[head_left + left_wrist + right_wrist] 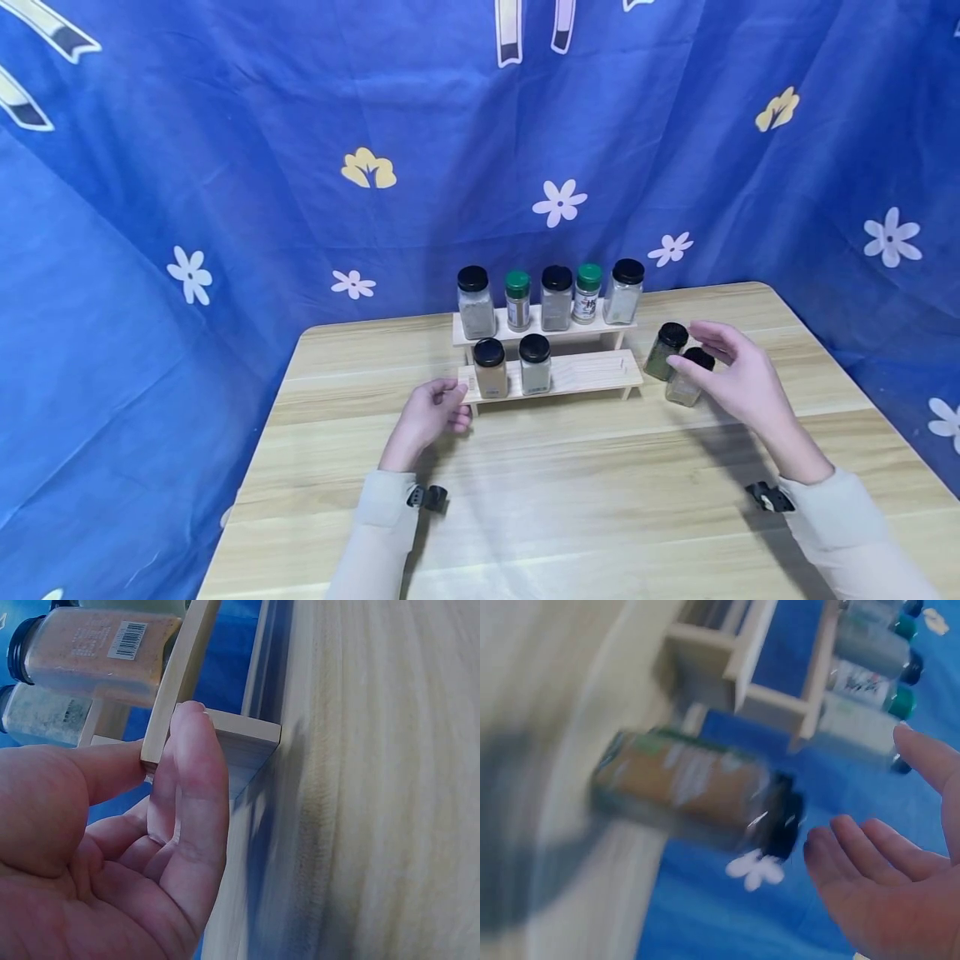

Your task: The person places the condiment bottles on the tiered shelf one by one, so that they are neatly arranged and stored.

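Observation:
At the left end of a two-tier wooden spice rack [585, 374], my left hand [433, 414] pinches the lower shelf board between thumb and fingers [196, 772]. On that tier stand a jar of orange-brown spice [491, 379] and a jar of pale spice [536, 377], both black-lidded. My right hand [738, 379] hovers with spread, slightly bent fingers over two black-lidded jars on the table, one greenish [660, 358] and one pale brown [681, 392]. In the right wrist view a gap separates the fingers from the brown jar [686, 791], which is blurred.
The upper tier carries several shakers: black-lidded jars [476, 315] and green-capped bottles [518, 310]. Everything stands on a wood-grain table [360, 367]. A blue patterned cloth [450, 192] hangs behind and at both sides.

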The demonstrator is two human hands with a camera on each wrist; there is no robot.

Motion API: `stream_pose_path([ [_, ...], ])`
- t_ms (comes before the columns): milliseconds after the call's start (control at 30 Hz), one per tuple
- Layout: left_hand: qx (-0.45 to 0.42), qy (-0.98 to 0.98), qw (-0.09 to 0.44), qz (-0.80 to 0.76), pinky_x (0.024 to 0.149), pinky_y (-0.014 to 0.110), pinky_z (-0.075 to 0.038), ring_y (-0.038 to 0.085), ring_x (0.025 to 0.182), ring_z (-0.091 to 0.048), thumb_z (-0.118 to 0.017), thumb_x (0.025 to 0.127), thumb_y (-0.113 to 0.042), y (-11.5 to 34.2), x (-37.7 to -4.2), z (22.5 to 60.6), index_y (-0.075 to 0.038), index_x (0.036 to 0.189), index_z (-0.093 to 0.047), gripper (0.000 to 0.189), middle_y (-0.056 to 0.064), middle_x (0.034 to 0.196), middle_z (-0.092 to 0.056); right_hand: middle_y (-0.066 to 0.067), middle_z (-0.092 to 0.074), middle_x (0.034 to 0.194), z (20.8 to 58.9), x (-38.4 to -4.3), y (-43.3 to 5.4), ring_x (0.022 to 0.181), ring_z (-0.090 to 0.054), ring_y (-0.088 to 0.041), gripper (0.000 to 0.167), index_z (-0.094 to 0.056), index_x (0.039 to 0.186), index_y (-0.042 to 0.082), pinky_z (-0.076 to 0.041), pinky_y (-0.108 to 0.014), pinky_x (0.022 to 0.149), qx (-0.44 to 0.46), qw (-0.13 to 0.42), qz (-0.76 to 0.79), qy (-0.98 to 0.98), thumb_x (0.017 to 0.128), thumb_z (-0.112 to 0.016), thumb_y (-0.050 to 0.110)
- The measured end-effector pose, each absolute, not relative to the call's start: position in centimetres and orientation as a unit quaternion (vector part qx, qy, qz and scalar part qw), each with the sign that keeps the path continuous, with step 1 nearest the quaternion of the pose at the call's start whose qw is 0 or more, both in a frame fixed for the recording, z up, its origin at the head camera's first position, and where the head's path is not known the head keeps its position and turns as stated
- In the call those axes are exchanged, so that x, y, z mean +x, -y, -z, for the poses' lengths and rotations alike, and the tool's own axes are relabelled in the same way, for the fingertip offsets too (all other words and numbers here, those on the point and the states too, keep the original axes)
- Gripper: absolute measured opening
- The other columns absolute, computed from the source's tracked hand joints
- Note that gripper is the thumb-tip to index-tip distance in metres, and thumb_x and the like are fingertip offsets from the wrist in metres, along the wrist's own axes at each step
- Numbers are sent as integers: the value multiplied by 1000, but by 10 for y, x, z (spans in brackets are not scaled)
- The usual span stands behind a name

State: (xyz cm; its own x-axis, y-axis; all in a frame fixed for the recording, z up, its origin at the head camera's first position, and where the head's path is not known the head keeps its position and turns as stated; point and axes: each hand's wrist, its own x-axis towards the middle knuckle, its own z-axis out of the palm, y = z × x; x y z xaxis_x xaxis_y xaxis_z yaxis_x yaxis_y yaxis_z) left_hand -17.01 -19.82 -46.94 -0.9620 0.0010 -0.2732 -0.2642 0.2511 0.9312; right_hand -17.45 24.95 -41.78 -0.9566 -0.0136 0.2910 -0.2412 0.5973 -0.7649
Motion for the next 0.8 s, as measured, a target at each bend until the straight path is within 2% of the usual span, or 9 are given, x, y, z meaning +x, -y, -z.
stream_pose_path([
  [133, -87, -784, 110, -605, 73, 34, -71, 19, 71, -74, -60, 108, -21, 199, -170, 470, 10, 147, -48, 52, 19, 93, -73, -26, -63, 144, 429, -172, -266, 130, -61, -49, 69, -57, 144, -2, -40, 10, 94, 60, 115, -440, 888, 91, -85, 33],
  [233, -88, -783, 111, -605, 73, 34, -71, 19, 71, -74, -60, 108, -21, 200, -170, 470, 10, 148, -47, 52, 19, 93, -73, -32, -62, 142, 442, -172, -273, 127, -63, -51, 70, -55, 144, -5, -46, 7, 92, 61, 108, -442, 888, 91, -86, 29],
  [267, -88, -783, 110, -606, 73, 34, -71, 19, 71, -74, -60, 108, -21, 200, -171, 470, 10, 148, -47, 52, 19, 93, -73, -33, -62, 140, 447, -173, -274, 123, -67, -47, 70, -55, 144, -6, -49, 5, 90, 63, 106, -443, 888, 90, -86, 27],
  [367, -86, -783, 111, -606, 73, 34, -71, 20, 71, -74, -60, 108, -22, 200, -171, 471, 10, 148, -48, 52, 19, 93, -73, -35, -65, 132, 460, -174, -277, 109, -76, -18, 65, -57, 141, -8, -55, 0, 85, 70, 101, -448, 886, 90, -86, 20],
  [467, -84, -783, 111, -606, 73, 34, -71, 19, 71, -74, -60, 108, -23, 200, -171, 471, 10, 147, -48, 52, 18, 93, -73, -34, -68, 126, 469, -174, -279, 100, -62, 15, 59, -58, 136, -8, -57, -1, 84, 71, 94, -451, 885, 89, -87, 16],
  [533, -84, -783, 111, -606, 74, 34, -71, 19, 72, -74, -60, 108, -23, 200, -171, 470, 9, 147, -48, 52, 18, 93, -73, -36, -68, 123, 475, -176, -279, 96, -55, 21, 58, -58, 134, -8, -58, -2, 83, 72, 86, -455, 883, 89, -86, 15],
  [600, -82, -783, 110, -607, 74, 34, -71, 19, 72, -74, -60, 108, -22, 200, -171, 471, 10, 147, -48, 51, 18, 93, -73, -37, -68, 123, 478, -177, -279, 96, -55, 20, 57, -57, 132, -9, -57, -1, 83, 73, 77, -456, 884, 89, -86, 15],
  [667, -80, -783, 111, -607, 74, 35, -71, 19, 71, -74, -60, 108, -21, 200, -172, 472, 10, 147, -48, 51, 19, 93, -73, -37, -68, 122, 481, -178, -280, 98, -61, 13, 55, -57, 132, -10, -57, -1, 83, 74, 75, -452, 886, 91, -84, 14],
  [800, -82, -782, 113, -607, 74, 35, -71, 18, 71, -74, -60, 108, -20, 200, -172, 473, 9, 147, -49, 50, 18, 93, -73, -33, -71, 122, 483, -177, -283, 104, -75, -22, 50, -61, 132, -6, -52, 3, 80, 73, 86, -429, 896, 92, -83, 16],
])
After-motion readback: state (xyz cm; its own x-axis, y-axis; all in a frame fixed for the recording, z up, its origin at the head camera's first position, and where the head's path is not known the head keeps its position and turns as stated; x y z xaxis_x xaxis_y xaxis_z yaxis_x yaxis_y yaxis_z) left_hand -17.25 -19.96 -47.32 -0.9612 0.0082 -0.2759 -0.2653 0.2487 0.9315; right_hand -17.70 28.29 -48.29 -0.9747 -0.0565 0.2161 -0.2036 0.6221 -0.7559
